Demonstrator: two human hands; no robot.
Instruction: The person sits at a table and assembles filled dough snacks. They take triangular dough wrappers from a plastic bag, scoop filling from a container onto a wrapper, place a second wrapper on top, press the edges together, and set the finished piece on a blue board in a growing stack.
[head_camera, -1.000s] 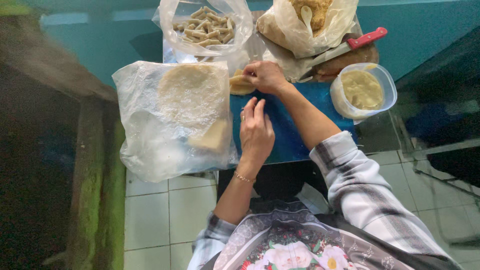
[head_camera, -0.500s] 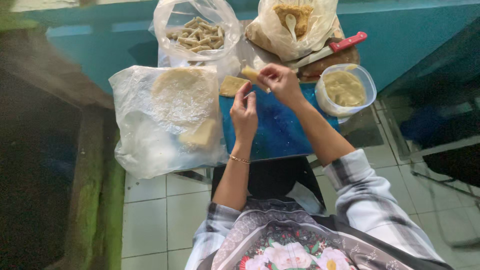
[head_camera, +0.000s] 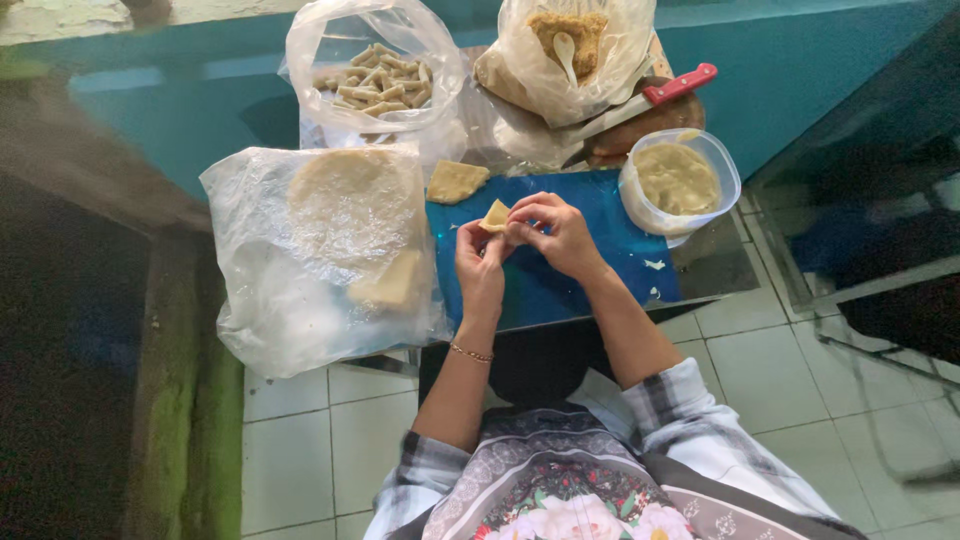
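We pinch a wrapper over the blue mat (head_camera: 590, 270).
Our left hand (head_camera: 480, 262) and right hand (head_camera: 555, 232) fingers clamp one small dough wrapper (head_camera: 495, 215).

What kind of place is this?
Probably a home kitchen or small food-prep corner: a clear plastic tub of yellowish filling, a red-handled knife and a plastic bag of rolled snacks crowd the table.

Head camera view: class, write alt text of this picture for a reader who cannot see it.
Seen from above, a person's left hand and right hand together pinch a small pale wrapper piece over a blue board. Around it lie a bag of round wrappers, a bag of finished rolls, a tub of filling and a red-handled knife.
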